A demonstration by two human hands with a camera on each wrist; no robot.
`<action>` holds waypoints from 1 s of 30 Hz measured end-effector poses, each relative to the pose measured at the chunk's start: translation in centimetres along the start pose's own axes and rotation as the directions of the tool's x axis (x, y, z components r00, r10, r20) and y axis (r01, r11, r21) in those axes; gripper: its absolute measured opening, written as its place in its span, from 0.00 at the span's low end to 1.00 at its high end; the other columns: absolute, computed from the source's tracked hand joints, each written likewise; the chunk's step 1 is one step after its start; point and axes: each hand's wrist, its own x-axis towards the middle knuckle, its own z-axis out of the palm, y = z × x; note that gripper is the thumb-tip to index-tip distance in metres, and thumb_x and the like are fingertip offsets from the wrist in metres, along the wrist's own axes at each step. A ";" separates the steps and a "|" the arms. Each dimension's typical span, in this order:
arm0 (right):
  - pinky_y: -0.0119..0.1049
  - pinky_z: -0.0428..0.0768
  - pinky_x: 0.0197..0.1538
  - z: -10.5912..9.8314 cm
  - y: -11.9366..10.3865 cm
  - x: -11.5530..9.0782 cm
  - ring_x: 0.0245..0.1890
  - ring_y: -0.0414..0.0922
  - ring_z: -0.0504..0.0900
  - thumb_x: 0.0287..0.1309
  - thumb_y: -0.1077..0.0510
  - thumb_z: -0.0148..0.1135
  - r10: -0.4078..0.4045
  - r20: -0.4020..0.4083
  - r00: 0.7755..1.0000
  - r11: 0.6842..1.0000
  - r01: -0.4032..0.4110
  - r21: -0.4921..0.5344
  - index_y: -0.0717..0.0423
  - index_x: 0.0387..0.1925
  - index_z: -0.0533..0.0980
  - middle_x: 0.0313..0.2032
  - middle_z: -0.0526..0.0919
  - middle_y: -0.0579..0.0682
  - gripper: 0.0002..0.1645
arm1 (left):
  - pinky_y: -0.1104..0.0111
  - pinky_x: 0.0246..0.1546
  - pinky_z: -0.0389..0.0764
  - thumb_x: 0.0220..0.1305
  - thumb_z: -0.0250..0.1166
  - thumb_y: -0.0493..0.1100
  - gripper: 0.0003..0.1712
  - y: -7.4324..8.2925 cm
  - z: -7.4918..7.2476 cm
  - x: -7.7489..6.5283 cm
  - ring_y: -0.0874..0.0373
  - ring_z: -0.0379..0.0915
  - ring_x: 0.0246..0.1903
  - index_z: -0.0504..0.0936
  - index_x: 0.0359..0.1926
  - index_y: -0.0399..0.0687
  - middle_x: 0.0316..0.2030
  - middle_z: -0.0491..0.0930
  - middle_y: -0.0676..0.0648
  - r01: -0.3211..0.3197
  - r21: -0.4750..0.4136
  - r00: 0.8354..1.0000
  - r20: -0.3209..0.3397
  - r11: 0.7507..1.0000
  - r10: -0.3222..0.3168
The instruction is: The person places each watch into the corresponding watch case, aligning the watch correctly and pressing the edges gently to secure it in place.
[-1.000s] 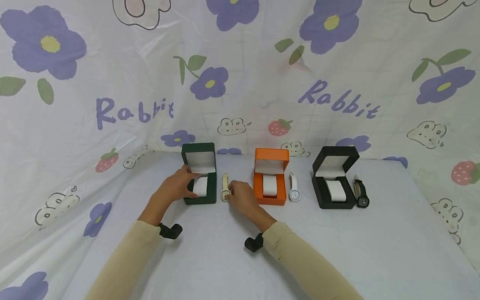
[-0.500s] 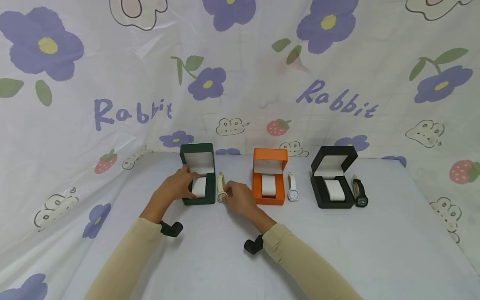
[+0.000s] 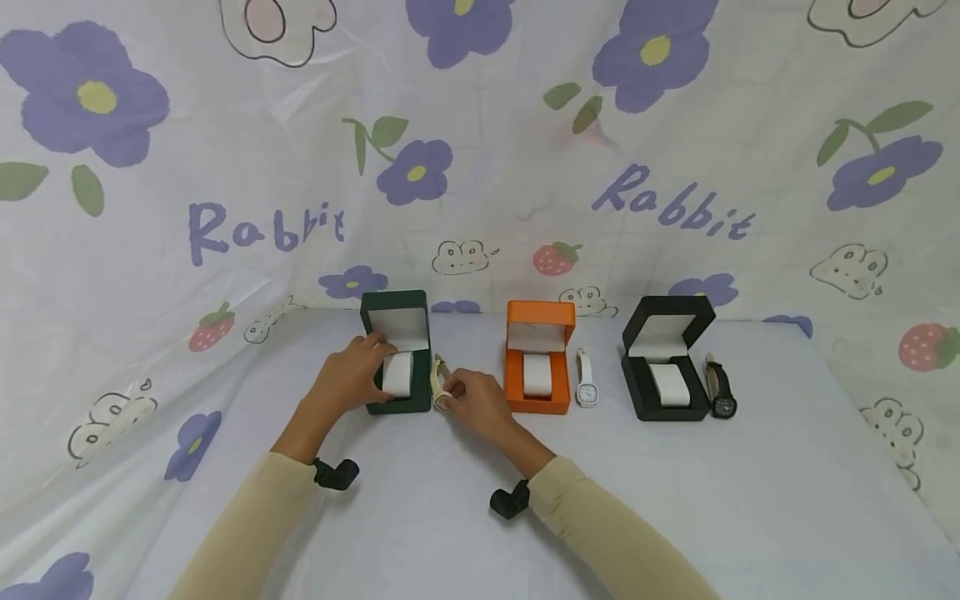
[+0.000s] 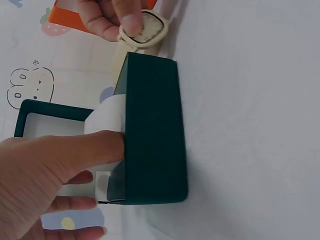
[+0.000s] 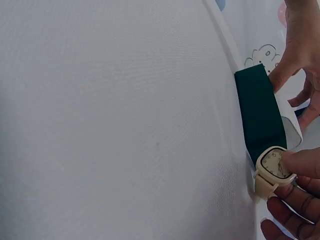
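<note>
At the green watch box (image 3: 423, 392), which has its lid up, my left hand (image 3: 352, 375) reaches in over the white cushion (image 3: 397, 374). Its thumb (image 4: 107, 145) lies at the cushion's front side, just inside the box wall, and a fingertip is at the far side. Partly hidden behind the hand, the other fingers are spread. My right hand (image 3: 480, 404) pinches a cream wristwatch (image 3: 440, 392) by its square case, thumb over the dial (image 5: 276, 163). The watch is tilted, close to the box's right side; its strap hangs partly behind the box in the left wrist view.
An open orange watch box (image 3: 537, 392) with a white wristwatch (image 3: 587, 379) beside it stands right of my right hand. Farther right are an open black box (image 3: 671, 400) and a black wristwatch (image 3: 722, 392). A patterned cloth backdrop (image 3: 510, 192) rises behind.
My right hand has raised the cream watch from lying flat and shifted it left, up to the green box. The left hand stays at the cushion. Boxes and other watches have not moved.
</note>
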 end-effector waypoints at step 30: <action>0.55 0.83 0.53 -4.2 -0.9 -3.8 0.42 0.44 0.84 0.59 0.61 0.74 -0.045 -0.075 0.996 0.962 0.063 0.265 0.52 0.38 0.83 0.37 0.88 0.45 0.07 | 0.50 0.62 0.77 0.46 0.84 0.42 0.48 0.6 1.2 -2.4 0.43 0.71 0.62 0.72 0.68 0.41 0.64 0.72 0.40 -0.101 -0.296 0.941 -0.339 0.950 -0.005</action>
